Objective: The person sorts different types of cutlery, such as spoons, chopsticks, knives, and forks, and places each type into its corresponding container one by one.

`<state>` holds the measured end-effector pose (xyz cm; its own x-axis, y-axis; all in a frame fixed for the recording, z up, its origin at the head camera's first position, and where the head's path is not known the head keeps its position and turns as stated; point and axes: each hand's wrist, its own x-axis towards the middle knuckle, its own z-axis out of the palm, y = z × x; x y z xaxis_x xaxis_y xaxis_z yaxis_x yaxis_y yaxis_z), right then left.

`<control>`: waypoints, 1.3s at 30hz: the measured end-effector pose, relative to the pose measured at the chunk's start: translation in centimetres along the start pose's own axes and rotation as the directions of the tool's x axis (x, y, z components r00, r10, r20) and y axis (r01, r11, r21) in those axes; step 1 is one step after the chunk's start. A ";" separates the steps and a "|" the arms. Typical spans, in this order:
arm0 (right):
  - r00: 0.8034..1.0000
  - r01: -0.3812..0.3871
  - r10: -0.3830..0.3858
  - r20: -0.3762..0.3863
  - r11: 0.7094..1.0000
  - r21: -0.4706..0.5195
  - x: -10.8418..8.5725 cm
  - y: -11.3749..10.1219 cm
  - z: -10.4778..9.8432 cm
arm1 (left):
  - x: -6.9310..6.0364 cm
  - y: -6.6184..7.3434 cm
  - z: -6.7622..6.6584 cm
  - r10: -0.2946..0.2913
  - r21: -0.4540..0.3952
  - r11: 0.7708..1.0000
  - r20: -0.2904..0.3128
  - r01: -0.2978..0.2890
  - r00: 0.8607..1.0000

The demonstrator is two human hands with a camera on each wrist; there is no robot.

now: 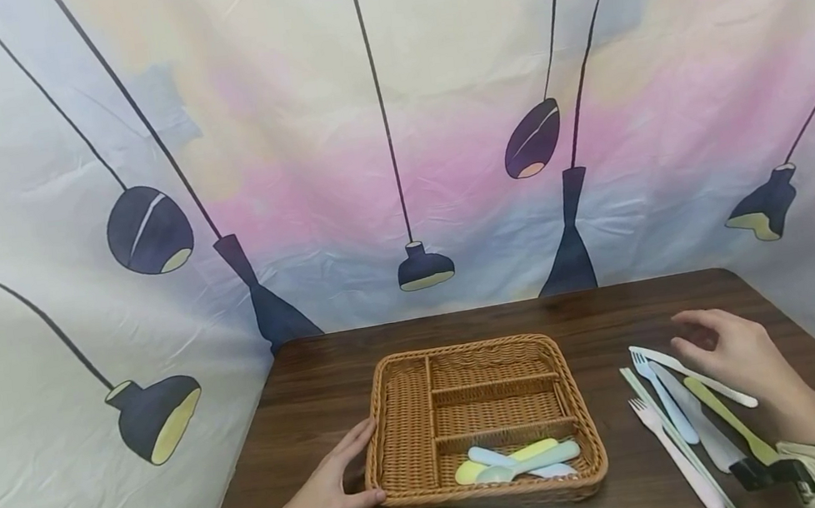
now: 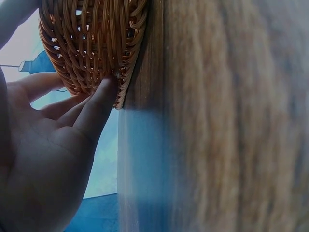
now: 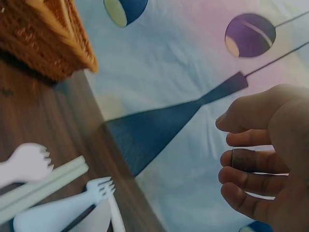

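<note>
A wicker basket (image 1: pixel 402 422) with several compartments stands on the table. My left hand (image 1: pixel 321 488) rests against its left side, with the thumb at the near left corner. In the left wrist view, the fingers of the left hand (image 2: pixel 53 140) lie nearly straight against the weave. Three spoons lie crossed in the near compartment: a yellow spoon (image 1: pixel 470 471), a blue spoon (image 1: pixel 485 455) and a green spoon (image 1: pixel 544 458). Above the loose cutlery, my right hand (image 1: pixel 744 358) hovers with loosely bent fingers and nothing in them. A white knife (image 1: pixel 680 365) lies nearest to it.
Right of the basket lie a blue fork (image 1: pixel 670 408), a pale pink fork (image 1: pixel 675 450), pale green chopsticks (image 1: pixel 660 418), a greyish knife (image 1: pixel 702 422) and an olive-green utensil (image 1: pixel 728 414). A printed cloth (image 1: pixel 478 212) hangs behind the brown table (image 1: pixel 324 381).
</note>
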<state>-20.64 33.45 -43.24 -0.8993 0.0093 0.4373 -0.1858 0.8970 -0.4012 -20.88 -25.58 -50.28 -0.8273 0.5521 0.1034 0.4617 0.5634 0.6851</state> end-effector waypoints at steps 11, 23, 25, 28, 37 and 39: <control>0.976 -0.121 0.128 0.173 0.991 -0.052 -0.7 3.0 2.2 | -0.1 -0.5 0.0 0.026 -0.054 0.998 0.010 -0.025 1.000; 0.952 -0.187 0.199 0.233 0.980 -0.073 -1.1 5.7 3.8 | 0.0 -0.6 0.1 0.041 -0.107 0.994 0.024 -0.038 0.999; 0.944 -0.197 0.210 0.253 0.977 -0.077 -1.2 6.1 4.0 | 0.0 -0.6 0.1 0.044 -0.113 0.993 0.027 -0.040 0.999; 0.937 -0.204 0.218 0.273 0.976 -0.079 -1.3 6.5 4.3 | 0.0 -0.6 0.2 0.044 -0.119 0.992 0.032 -0.040 0.998; 0.922 -0.231 0.249 0.297 0.968 -0.096 -1.7 7.2 4.8 | 0.0 -0.5 0.1 0.027 -0.099 0.995 0.029 -0.024 0.999; 0.921 -0.233 0.254 0.295 0.967 -0.103 -1.7 7.3 4.9 | 0.0 -0.4 0.0 0.024 -0.090 0.996 0.025 -0.022 0.999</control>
<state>-22.42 37.85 -50.84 -0.9924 0.1056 0.0638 0.0707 0.9106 -0.4072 -21.07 -25.75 -50.56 -0.8079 0.5804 0.1021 0.4488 0.4936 0.7450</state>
